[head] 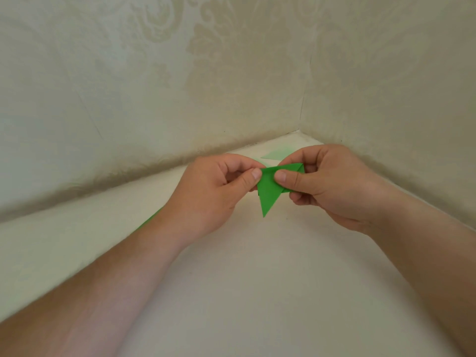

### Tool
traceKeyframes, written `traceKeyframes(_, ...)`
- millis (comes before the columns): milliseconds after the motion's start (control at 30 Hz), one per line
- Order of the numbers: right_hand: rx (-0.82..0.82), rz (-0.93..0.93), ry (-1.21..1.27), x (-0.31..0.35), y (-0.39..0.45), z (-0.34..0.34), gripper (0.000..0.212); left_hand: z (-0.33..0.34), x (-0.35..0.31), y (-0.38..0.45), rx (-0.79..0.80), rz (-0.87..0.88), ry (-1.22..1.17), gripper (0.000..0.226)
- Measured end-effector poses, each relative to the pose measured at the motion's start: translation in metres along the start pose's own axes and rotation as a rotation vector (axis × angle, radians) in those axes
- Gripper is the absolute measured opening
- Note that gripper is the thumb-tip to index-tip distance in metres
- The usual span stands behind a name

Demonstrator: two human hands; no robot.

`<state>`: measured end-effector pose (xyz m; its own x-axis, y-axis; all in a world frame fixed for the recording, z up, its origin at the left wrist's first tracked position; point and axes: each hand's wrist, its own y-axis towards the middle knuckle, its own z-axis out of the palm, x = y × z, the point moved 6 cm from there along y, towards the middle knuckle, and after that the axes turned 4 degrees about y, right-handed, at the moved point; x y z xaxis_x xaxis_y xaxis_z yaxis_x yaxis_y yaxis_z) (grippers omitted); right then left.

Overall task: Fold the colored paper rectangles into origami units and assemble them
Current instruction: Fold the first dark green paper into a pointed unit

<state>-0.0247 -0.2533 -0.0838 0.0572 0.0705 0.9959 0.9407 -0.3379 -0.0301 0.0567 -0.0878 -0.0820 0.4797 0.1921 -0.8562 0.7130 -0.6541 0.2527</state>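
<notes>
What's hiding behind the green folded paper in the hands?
Behind the green folded paper lies a pale green sheet on the white surface near the corner. The right hand and the paper cover part of it, so its full shape stays hidden.

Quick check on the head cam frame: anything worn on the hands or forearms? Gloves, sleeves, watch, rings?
Nothing worn that shows. The left hand and the right hand are bare, with no gloves and no rings on the visible fingers. Both forearms are bare to the frame edge: no sleeves, watch or bands. Fingernails are short and unpainted.
</notes>
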Motion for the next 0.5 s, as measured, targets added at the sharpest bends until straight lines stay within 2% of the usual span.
traceKeyframes(267,0.006,-0.076,-0.025,0.0052,-0.0016,0.0006,0.010,0.0043,0.0071,0.0003,-0.015,-0.098,-0.095,0.020)
traceKeyframes(400,0.015,-0.091,-0.022,0.0048,-0.0017,0.0011,0.009,0.0066,0.0048,-0.0023,0.010,-0.073,-0.064,0.006)
traceKeyframes(500,0.027,-0.096,-0.048,0.0030,-0.0015,0.0006,0.008,0.0045,0.0052,-0.0015,0.005,-0.074,-0.067,0.005)
